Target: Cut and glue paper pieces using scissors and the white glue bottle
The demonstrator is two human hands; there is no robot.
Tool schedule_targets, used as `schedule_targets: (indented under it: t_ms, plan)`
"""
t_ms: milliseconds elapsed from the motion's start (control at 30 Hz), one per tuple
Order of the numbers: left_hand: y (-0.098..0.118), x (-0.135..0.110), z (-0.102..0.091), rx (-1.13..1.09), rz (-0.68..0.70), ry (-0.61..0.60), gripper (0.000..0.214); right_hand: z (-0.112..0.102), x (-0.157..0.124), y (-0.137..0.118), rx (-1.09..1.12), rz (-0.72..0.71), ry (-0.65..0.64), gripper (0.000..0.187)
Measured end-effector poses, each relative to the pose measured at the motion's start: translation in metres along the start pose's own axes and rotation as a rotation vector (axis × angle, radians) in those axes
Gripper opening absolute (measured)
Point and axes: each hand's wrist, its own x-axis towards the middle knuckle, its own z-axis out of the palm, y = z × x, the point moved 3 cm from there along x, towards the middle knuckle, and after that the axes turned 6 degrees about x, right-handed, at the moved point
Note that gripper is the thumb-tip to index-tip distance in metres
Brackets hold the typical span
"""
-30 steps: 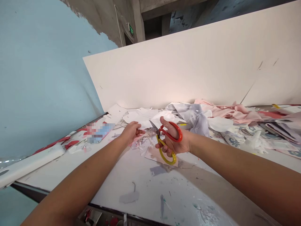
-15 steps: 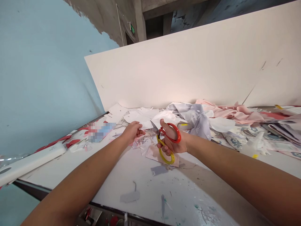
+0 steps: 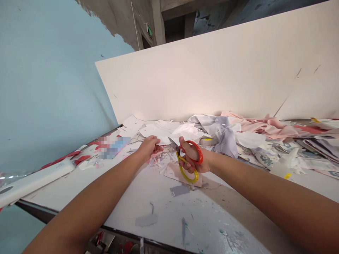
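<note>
My right hand [image 3: 188, 158] is wrapped around scissors [image 3: 189, 176] with one red loop and one yellow loop. The loop in yellow bears marks like a tape measure. Their dark blades point up and left, toward my left hand [image 3: 151, 147]. That hand is closed in a pinch, thumb against fingers; what lies between the fingertips is too small to make out. Thin pink and white scraps [image 3: 159, 159] lie beneath, between both hands. Under the scissors rests a pale pink fabric piece [image 3: 173, 171].
White paper sheets [image 3: 132, 124], grey cloth [image 3: 225, 139] and pink cloth [image 3: 267, 127] are heaped along the upright white board [image 3: 206, 81]. A long white object [image 3: 39, 181] lies at the table's left edge. Grey scraps [image 3: 147, 220] lie nearer me.
The scissors' loops have come slightly closer together in my right hand, and their blades have tilted a little. My left hand stays almost in place.
</note>
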Motion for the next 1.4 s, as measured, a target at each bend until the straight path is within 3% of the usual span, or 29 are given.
schedule_targets:
  t_ms: [333, 567, 767, 1167, 1400]
  plan:
    - [-0.001, 0.002, -0.001, 0.018, 0.005, -0.002, 0.019, -0.002, 0.002, 0.000, -0.067, -0.025, 0.109, 0.056]
    - [-0.002, 0.004, -0.003, 0.032, 0.024, 0.012, 0.019, -0.003, 0.002, 0.000, -0.032, -0.035, 0.068, 0.053]
    - [0.000, 0.002, -0.003, 0.046, 0.025, 0.024, 0.019, -0.003, 0.003, 0.002, -0.027, 0.029, -0.086, 0.061]
    - [0.002, 0.003, -0.007, 0.060, 0.105, 0.046, 0.017, -0.005, 0.000, 0.003, -0.031, 0.059, -0.070, 0.062]
    - [0.004, -0.002, -0.003, 0.052, 0.121, 0.036, 0.015, 0.006, 0.001, -0.004, -0.009, 0.016, -0.064, 0.060]
